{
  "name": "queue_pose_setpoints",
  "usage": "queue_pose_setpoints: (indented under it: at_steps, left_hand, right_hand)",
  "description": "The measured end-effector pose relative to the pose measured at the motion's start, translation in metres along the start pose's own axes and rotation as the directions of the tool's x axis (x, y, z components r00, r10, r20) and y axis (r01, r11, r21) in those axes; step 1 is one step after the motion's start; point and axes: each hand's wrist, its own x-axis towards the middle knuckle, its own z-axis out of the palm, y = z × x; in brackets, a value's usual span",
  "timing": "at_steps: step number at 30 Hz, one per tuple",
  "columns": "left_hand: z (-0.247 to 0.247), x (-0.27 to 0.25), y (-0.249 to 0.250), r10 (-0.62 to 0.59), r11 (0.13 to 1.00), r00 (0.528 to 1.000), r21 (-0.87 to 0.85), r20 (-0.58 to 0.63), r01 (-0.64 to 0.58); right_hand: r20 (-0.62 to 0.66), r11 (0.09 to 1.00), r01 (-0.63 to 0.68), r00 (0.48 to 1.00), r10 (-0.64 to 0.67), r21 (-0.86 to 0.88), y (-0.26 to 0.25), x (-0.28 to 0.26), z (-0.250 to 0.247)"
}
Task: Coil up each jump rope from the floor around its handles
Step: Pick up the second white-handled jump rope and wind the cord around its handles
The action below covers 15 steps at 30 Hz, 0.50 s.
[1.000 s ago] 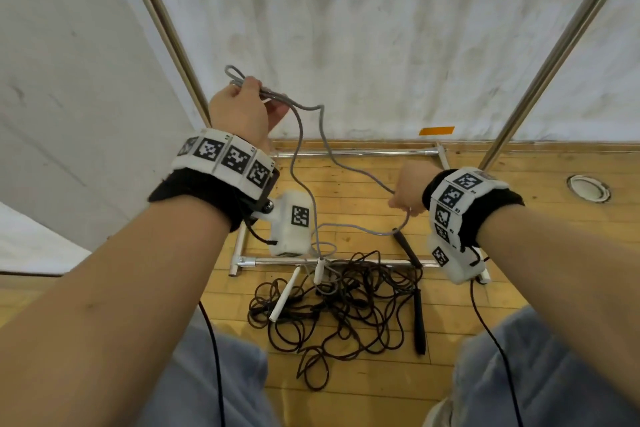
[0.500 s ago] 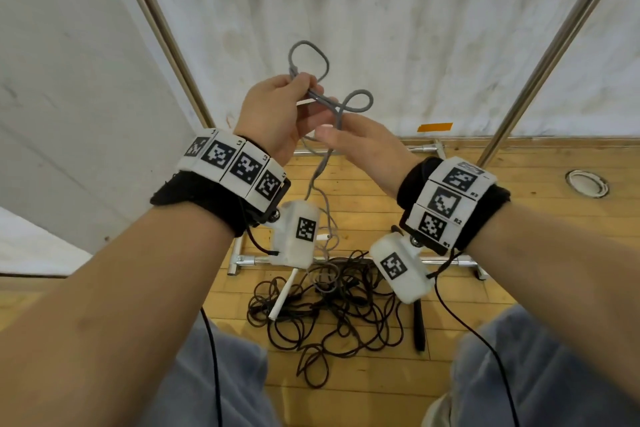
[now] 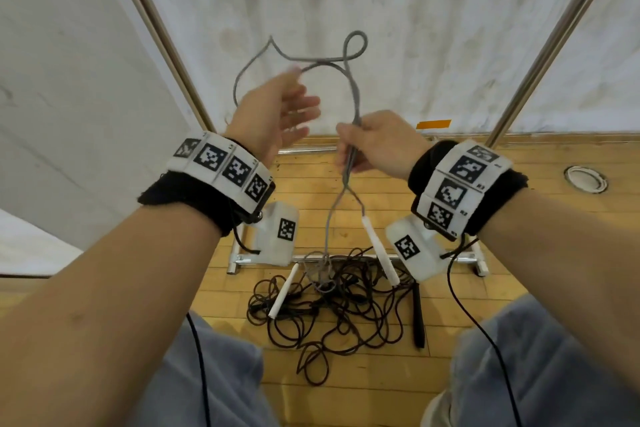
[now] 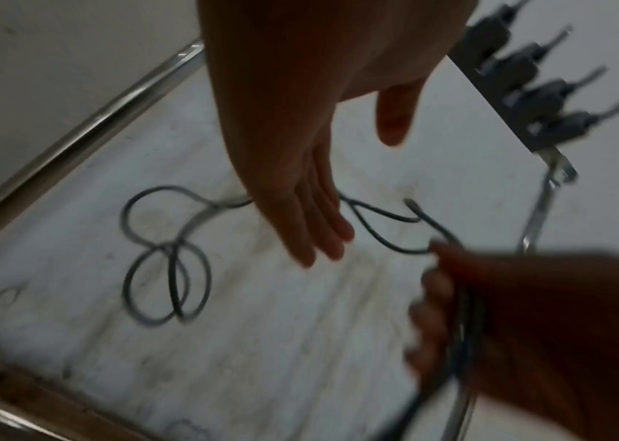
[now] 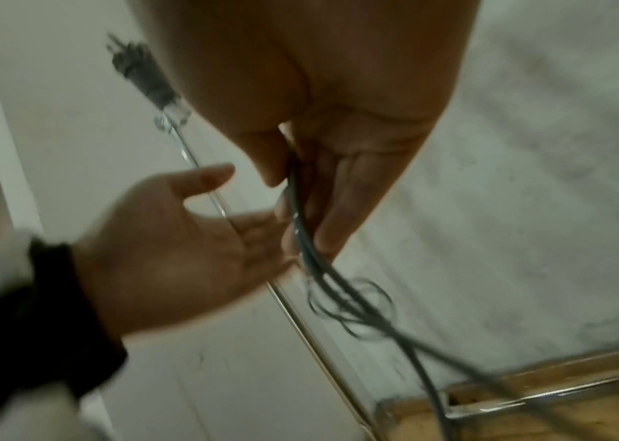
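Note:
My right hand (image 3: pixel 349 147) grips a bunch of grey jump rope (image 3: pixel 353 80) strands at chest height. Loops of the rope stand up above both hands, and one of its white handles (image 3: pixel 379 253) dangles below my right fist. My left hand (image 3: pixel 298 97) is open with straight fingers, beside the loops, and holds nothing. In the right wrist view my fingers and thumb (image 5: pixel 270 161) pinch the grey strands (image 5: pixel 300 226). The other white handle (image 3: pixel 284 291) lies on the floor in a tangle of black jump rope (image 3: pixel 329 315), with a black handle (image 3: pixel 419 315) to its right.
The wooden floor (image 3: pixel 381 374) ends at a white wall. Slanted metal poles (image 3: pixel 156 35) rise on both sides from a base bar (image 3: pixel 346 257) just behind the tangle. A round floor fitting (image 3: pixel 585 178) sits at the right. A plug strip (image 4: pixel 519 83) shows in the left wrist view.
My left hand has let go of the grey rope and opened out. My right hand has taken over the bunched strands, and a white handle now dangles below it.

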Motion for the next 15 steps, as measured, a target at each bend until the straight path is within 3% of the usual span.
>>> queue_pose_setpoints:
  at_steps: [1,3,6,13,15]
  left_hand:
    - [0.003,-0.003,-0.005,-0.037,0.987,0.995,0.157,0.091,0.022]
    - [0.013,-0.010,-0.017,-0.092,0.878,0.962,0.477,0.258,-0.045]
    - [0.027,-0.016,-0.035,-0.148,0.762,0.908,0.630,0.391,-0.147]
    - [0.030,-0.011,-0.051,-0.138,0.713,0.951,0.694,0.278,-0.100]
    - [0.030,-0.011,-0.052,-0.128,0.767,0.960,0.638,0.248,-0.062]
  right_hand:
    - [-0.074,0.996,0.028,0.997,-0.022,0.082,-0.005,0.000,-0.003]
    - [-0.173,0.967,0.064,0.985,-0.020,0.248,-0.014,-0.001,-0.007]
    - [-0.213,0.900,0.111,0.977,-0.021,0.422,-0.023,-0.004,-0.008]
    - [-0.410,0.789,0.256,0.912,-0.006,0.558,-0.030,-0.004,-0.026]
    - [-0.418,0.809,0.229,0.908,0.022,0.542,-0.026,-0.002,-0.029]
